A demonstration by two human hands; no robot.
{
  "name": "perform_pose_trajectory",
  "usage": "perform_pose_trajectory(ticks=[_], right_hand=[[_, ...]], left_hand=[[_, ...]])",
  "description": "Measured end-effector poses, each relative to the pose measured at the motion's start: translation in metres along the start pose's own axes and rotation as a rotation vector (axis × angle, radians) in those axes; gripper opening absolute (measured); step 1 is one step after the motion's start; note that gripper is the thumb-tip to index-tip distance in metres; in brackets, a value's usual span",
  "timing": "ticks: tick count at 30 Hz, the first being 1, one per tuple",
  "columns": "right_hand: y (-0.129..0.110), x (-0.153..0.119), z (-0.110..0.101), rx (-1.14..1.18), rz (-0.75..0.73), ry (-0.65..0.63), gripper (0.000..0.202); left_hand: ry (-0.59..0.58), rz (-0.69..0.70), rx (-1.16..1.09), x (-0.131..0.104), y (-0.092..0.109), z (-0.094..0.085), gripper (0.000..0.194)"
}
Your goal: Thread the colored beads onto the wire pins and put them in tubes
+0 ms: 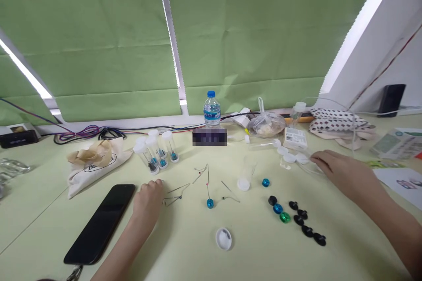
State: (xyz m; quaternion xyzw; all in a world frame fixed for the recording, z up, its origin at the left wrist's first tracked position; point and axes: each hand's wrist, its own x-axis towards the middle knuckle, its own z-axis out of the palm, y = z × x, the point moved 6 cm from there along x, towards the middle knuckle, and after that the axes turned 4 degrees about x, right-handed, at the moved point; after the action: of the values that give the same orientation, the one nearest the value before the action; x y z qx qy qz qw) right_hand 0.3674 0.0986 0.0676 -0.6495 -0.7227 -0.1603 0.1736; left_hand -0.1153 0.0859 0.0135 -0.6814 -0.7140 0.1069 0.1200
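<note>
My left hand [149,199] rests on the table with its fingers curled, beside thin metal rods [173,198]; whatever its fingers hold, if anything, is hidden. At the right, my right hand [332,167] reaches to a white round cap [302,158], its fingertips at the cap's edge. More white caps [289,157] lie just left of it. Between the hands are a blue knob [210,203] with a rod, more thin rods [201,173], a clear tube with a white cap [244,183] and a loose blue knob [265,182]. Nearer the front is a small white dish [223,239].
Several capped tubes [152,151] stand behind my left hand, near a cloth pouch [99,162]. A black phone [100,224] lies at the left. Black pieces [307,231] and a green knob [285,217] lie right of centre. A water bottle [211,112] stands at the back.
</note>
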Motion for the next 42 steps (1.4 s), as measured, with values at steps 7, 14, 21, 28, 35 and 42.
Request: perform_pose_trajectory(ticks=[7,14,21,28,35,42], right_hand=[[-0.047,-0.009,0.01,0.184,-0.183,0.003,0.021],[-0.098,-0.024,0.001,0.381,-0.358,0.016,0.029],[-0.169,-0.059,0.001,0.72,-0.445,-0.142,0.016],[-0.196,-0.077,0.016,0.84,-0.317,-0.303,0.019],[-0.198,-0.079,0.012,0.867,-0.354,-0.258,0.014],[-0.205,-0.089,0.0,0.722,-0.489,-0.138,0.017]], left_hand=[[-0.027,-0.005,0.021,-0.004,0.002,-0.006,0.034],[-0.003,-0.004,-0.021,-0.007,0.006,-0.012,0.033],[0.128,0.569,-0.518,-0.046,0.056,-0.059,0.035],[-0.04,0.856,-0.78,-0.074,0.103,-0.044,0.051],[-0.204,0.634,-1.029,-0.065,0.109,-0.034,0.018],[-0.302,0.473,-1.283,-0.07,0.115,-0.034,0.017]])
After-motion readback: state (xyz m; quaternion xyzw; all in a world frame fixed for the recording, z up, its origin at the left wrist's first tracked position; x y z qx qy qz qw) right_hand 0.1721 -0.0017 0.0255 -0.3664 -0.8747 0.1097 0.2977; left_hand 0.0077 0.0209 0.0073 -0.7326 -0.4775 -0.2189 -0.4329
